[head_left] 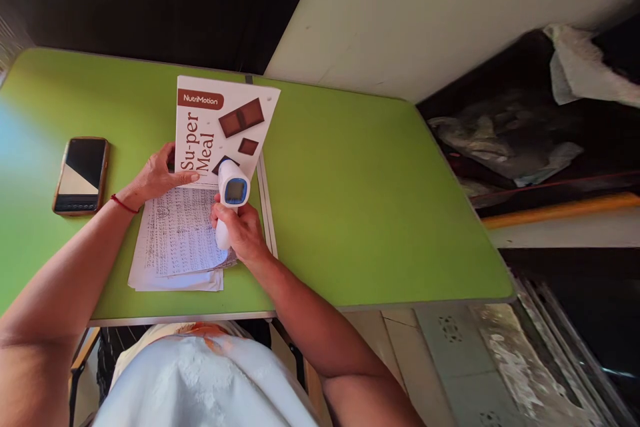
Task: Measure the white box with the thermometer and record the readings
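Note:
My left hand is closed on the lower left edge of a white box printed "NutriMotion Su-per Meal" with brown chocolate pieces. The box stands over the far end of some handwritten paper sheets. In my right hand is a white infrared thermometer with a blue-rimmed screen, my fingers wrapped round its handle. Its head is in front of the lower right part of the box and hides a bit of the print. Whether the thermometer touches the box, I cannot tell.
A phone in a brown case lies left on the green table. Behind the table are a dark panel and a pale wall. To the right, a dark shelf holds crumpled plastic.

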Demonstrator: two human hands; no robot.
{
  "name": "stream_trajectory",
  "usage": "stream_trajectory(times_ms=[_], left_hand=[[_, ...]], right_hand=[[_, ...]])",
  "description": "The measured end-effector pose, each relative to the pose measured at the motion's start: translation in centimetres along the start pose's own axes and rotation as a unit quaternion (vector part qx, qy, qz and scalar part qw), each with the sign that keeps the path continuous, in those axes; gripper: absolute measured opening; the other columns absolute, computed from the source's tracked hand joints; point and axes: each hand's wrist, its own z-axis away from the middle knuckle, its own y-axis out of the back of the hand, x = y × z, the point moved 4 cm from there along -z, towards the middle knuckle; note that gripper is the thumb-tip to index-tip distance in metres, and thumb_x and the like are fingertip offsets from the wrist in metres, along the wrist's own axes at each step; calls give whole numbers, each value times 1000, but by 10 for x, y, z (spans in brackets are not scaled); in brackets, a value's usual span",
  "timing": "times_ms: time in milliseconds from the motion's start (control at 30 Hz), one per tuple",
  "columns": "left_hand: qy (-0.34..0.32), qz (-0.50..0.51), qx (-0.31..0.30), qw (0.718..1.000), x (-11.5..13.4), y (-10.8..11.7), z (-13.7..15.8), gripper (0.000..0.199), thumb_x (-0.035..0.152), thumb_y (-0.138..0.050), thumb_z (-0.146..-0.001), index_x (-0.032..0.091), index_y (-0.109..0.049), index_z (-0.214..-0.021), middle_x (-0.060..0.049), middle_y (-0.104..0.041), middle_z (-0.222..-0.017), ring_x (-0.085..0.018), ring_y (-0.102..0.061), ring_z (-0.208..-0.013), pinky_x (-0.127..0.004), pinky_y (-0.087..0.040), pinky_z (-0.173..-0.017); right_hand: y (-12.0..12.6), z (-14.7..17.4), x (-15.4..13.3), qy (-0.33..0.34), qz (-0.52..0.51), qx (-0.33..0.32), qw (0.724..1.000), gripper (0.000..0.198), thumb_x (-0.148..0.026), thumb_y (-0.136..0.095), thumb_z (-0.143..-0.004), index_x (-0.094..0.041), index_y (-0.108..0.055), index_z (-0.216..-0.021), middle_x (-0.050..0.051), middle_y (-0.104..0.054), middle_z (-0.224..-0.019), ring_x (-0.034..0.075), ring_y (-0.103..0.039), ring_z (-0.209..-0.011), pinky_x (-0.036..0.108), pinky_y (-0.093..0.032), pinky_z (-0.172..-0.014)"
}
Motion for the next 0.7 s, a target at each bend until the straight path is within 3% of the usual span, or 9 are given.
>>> stream_trajectory(times_ms=[367,567,700], left_hand=[[-7,-41,23,999,2,1,2,73,74,-86,-75,20,-67,-121,-12,-76,-114,-35,-73,-109,-51,-60,-94],[-11,-140,69,988,-1,5,-1,67,75,-87,-73,21,-74,-111,-11,-70,-105,-33,-70,-97,-51,-60,-86],[6,-134,71,988,1,6,0,63,74,-85,-75,21,-73,-106,-10,-68,-98,-31,-69,-88,-49,-59,-80]], right_hand=[[4,-2,3,-9,-8,7,1000,28,-49,-73,-73,-26,-57,-78,-5,-55,-62,14,-52,-58,32,-43,-59],[4,-2,0,0,-30,-6,1000,28,-48,-75,-73,-26,-58,-77,-5,-55,-62,14,-52,-57,32,-43,-59],[9,-2,-9,-1,-24,-24,999,34,-56,-75,-72,-26,-59,-79,-5,-55,-63,14,-51,-57,32,-45,-58]])
